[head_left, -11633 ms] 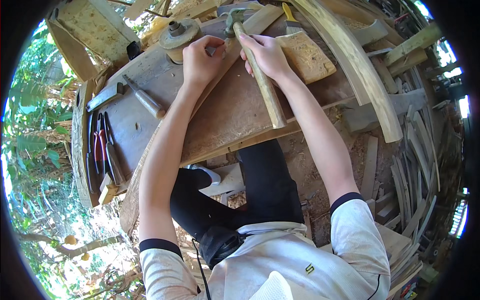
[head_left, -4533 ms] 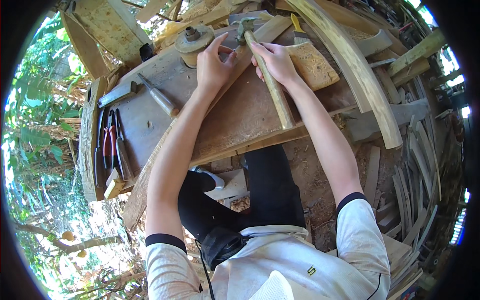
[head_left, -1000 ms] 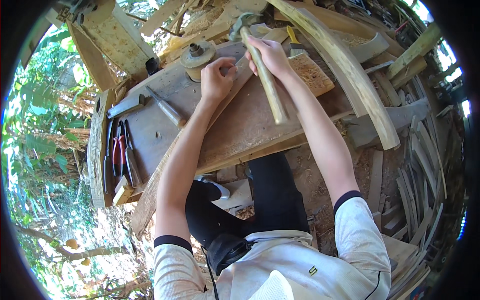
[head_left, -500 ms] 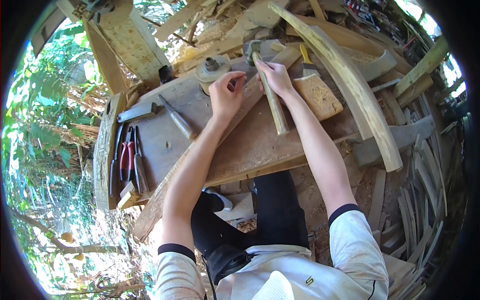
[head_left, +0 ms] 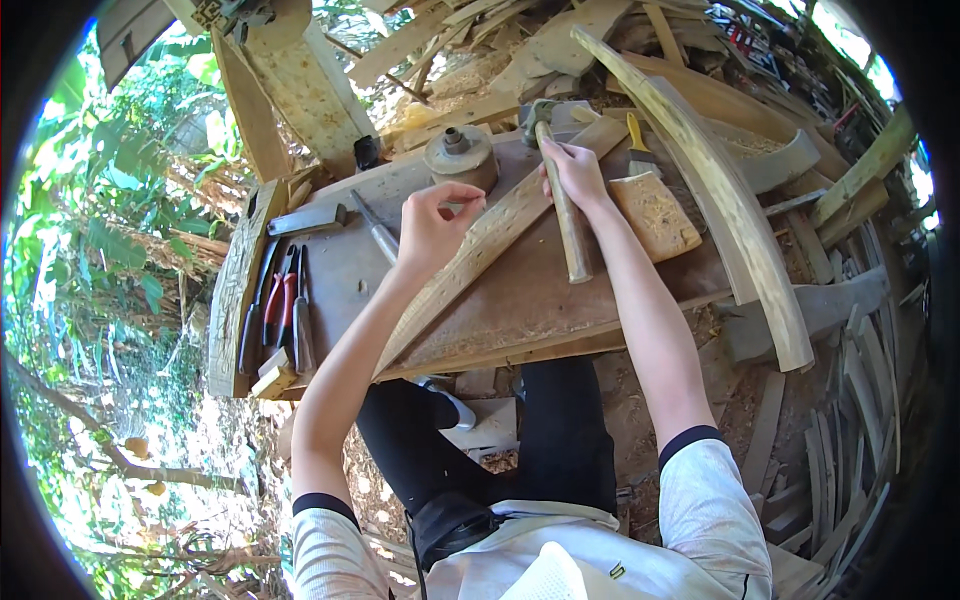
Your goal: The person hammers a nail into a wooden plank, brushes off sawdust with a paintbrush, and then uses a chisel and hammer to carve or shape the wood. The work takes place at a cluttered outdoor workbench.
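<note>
My right hand is closed round the wooden handle of a hammer, its metal head lying toward the far side of the bench. My left hand has thumb and fingertips brought together in a pinch; whatever they hold, if anything, is too small to make out. Below both hands a long wooden plank runs diagonally across the workbench. Just beyond the left hand stands a round, grey-brown container with a short neck. A chisel lies partly hidden behind the left hand.
At the bench's left lie red-handled pliers, several slim tools and a grey block. On the right are a yellow-handled brush, a wood block and a long curved pole. Scrap wood is piled behind and at right.
My left hand has moved nearer to me and left, away from the container. The right hand still grips the hammer; the whole view has shifted slightly.
</note>
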Tool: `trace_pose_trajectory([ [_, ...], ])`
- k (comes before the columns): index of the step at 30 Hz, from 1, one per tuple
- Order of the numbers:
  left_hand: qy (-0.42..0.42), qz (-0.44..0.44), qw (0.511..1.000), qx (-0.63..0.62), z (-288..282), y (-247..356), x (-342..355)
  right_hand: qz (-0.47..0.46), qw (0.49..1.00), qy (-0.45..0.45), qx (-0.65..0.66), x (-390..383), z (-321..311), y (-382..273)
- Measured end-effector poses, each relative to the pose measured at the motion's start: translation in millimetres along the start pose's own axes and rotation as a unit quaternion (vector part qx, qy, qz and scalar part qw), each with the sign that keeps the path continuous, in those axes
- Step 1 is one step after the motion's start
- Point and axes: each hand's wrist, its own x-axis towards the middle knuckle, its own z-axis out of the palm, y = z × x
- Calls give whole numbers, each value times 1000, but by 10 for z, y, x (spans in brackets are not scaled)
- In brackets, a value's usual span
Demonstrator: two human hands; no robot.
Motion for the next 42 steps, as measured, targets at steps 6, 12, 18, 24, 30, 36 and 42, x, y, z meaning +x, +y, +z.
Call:
trace_pose_trajectory([
  [6,40,-106,993,-17,206,-41,-472,-10,1000,-4,-1,5,-37,47],
  [12,49,-26,997,47,258,-73,-348,-8,1000,-8,5,1,3,45],
  [18,68,-5,998,-10,509,15,77,-19,1000,-5,-4,17,-36,51],
  [24,52,-48,997,-12,552,-124,87,-6,1000,-7,4,-4,12,47],
  [30,56,-64,996,5,582,-148,158,-12,1000,-13,-9,23,-12,17],
  [36,62,-57,996,15,604,-140,125,-7,1000,-4,-11,3,4,21],
  [42,45,-47,998,13,598,-103,121,-5,1000,-7,-5,-11,10,-6],
])
